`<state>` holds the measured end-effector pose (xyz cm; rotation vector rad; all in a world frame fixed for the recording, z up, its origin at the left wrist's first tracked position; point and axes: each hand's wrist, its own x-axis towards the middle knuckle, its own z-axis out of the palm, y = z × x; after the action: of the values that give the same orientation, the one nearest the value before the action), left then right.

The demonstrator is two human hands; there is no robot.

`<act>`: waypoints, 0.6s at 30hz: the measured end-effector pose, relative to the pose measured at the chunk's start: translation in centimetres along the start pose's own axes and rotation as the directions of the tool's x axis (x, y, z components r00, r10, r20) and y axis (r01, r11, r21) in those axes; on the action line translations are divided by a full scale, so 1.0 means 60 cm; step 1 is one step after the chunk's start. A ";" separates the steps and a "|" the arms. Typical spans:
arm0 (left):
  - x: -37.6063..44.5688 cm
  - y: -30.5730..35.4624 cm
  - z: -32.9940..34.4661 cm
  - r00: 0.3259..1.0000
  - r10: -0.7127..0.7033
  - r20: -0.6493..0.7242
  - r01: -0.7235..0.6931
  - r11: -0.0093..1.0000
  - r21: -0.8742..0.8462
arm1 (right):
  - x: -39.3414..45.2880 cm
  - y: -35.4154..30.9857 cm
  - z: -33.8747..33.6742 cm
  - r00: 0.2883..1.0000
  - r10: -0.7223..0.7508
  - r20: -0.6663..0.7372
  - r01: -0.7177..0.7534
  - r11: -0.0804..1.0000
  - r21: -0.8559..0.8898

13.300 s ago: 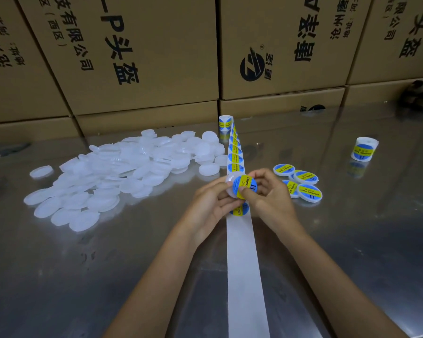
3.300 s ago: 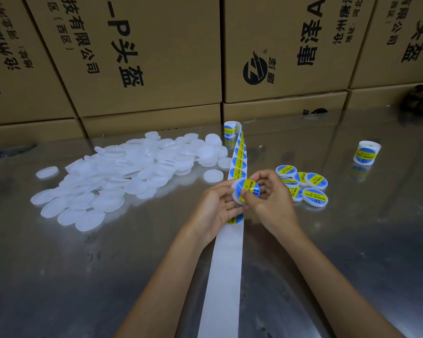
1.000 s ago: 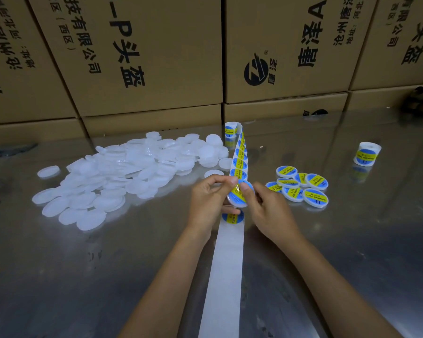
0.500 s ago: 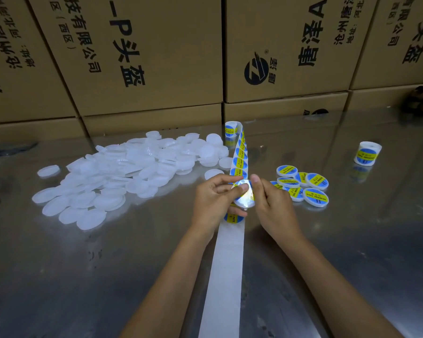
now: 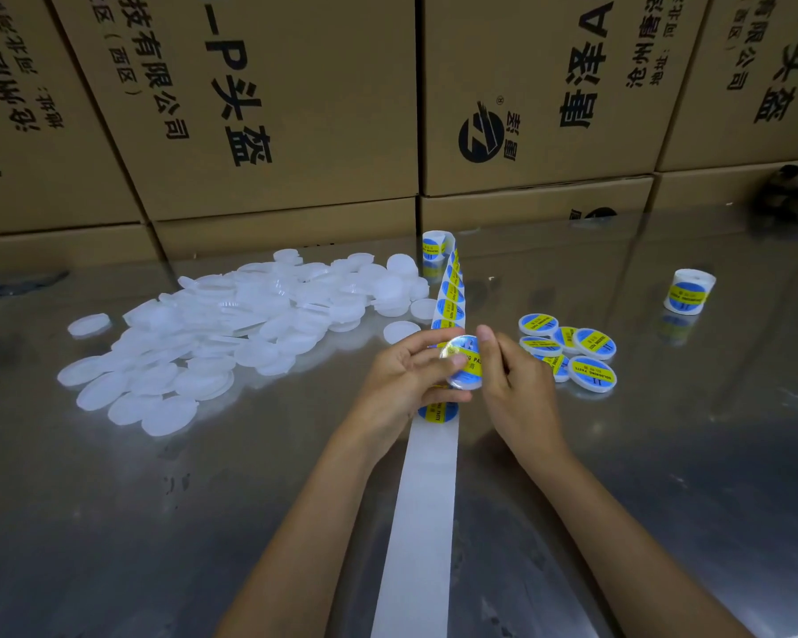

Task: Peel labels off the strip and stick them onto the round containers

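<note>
L hand (image 5: 406,375) + R hand (image 5: 512,384) pinch container (image 5: 464,368); label reads "PASTE".

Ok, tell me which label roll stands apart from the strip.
The small roll standing alone at the far right of the table. The other roll, at the far middle, feeds the strip that runs toward the hands.
</note>
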<state>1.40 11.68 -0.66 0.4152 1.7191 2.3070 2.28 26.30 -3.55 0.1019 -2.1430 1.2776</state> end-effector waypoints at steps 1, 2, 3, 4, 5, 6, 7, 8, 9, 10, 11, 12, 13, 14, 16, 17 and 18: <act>0.000 -0.001 0.002 1.000 0.012 -0.010 -0.012 1.000 0.020 | 0.000 0.001 0.000 1.000 0.004 0.000 -0.004 1.000 0.008; 0.001 -0.003 0.004 0.999 0.028 -0.029 -0.027 0.999 0.040 | 0.000 0.001 0.000 1.000 0.010 0.004 -0.010 1.000 0.021; 0.002 -0.005 0.005 0.998 0.045 -0.051 -0.043 0.998 0.048 | -0.001 0.002 0.000 1.000 0.013 0.015 -0.014 0.999 0.036; 0.002 -0.005 0.005 0.995 0.058 -0.075 -0.055 0.998 0.040 | -0.002 0.001 0.000 0.999 0.013 0.034 -0.014 0.999 0.042; 0.002 -0.003 0.004 0.993 0.065 -0.102 -0.063 0.998 0.017 | -0.002 0.001 0.002 0.998 0.011 0.062 -0.013 0.999 0.033; 0.002 -0.001 0.002 0.989 0.066 -0.132 -0.067 0.998 -0.010 | -0.004 0.001 0.004 0.995 0.015 0.097 -0.016 1.000 0.003; 0.003 0.000 -0.001 0.985 0.063 -0.164 -0.069 0.997 -0.030 | -0.005 0.002 0.006 0.991 0.025 0.132 -0.019 0.999 -0.043; 0.002 0.001 -0.003 0.979 0.059 -0.195 -0.067 0.997 -0.036 | -0.006 0.002 0.008 0.986 0.035 0.162 -0.021 0.996 -0.088; 0.002 0.003 -0.004 0.972 0.055 -0.227 -0.062 0.998 -0.027 | -0.007 0.002 0.011 0.983 0.038 0.182 -0.017 0.993 -0.116; 0.002 0.003 -0.005 0.966 0.052 -0.254 -0.056 0.998 -0.008 | -0.008 0.003 0.011 0.981 0.031 0.192 -0.007 0.992 -0.126; 0.002 0.003 -0.005 0.961 0.050 -0.270 -0.049 0.999 0.009 | -0.008 0.004 0.011 0.981 0.018 0.193 0.006 0.992 -0.124; 0.003 0.002 -0.005 0.961 0.046 -0.274 -0.042 0.999 0.020 | -0.008 0.004 0.010 0.982 0.005 0.189 0.018 0.992 -0.121; 0.003 0.001 -0.005 0.963 0.042 -0.268 -0.036 0.999 0.026 | -0.008 0.004 0.008 0.983 -0.004 0.184 0.026 0.992 -0.120; 0.003 0.002 -0.006 0.966 0.037 -0.257 -0.031 0.999 0.028 | -0.009 0.004 0.008 0.984 -0.007 0.179 0.029 0.992 -0.122; 0.003 0.003 -0.009 0.976 0.030 -0.218 -0.026 0.999 0.024 | -0.009 0.005 0.007 0.987 0.011 0.158 0.011 0.991 -0.136; 0.003 0.003 -0.010 0.982 0.030 -0.187 -0.026 0.999 0.025 | -0.008 0.007 0.006 0.990 0.024 0.135 -0.004 0.990 -0.144; 0.003 0.003 -0.011 0.988 0.030 -0.153 -0.026 0.999 0.031 | -0.007 0.009 0.004 0.993 0.039 0.107 -0.023 0.988 -0.150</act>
<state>0.99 11.10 -0.65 0.2746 1.8294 2.3931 2.29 26.25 -4.26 0.0785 -2.3350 1.1483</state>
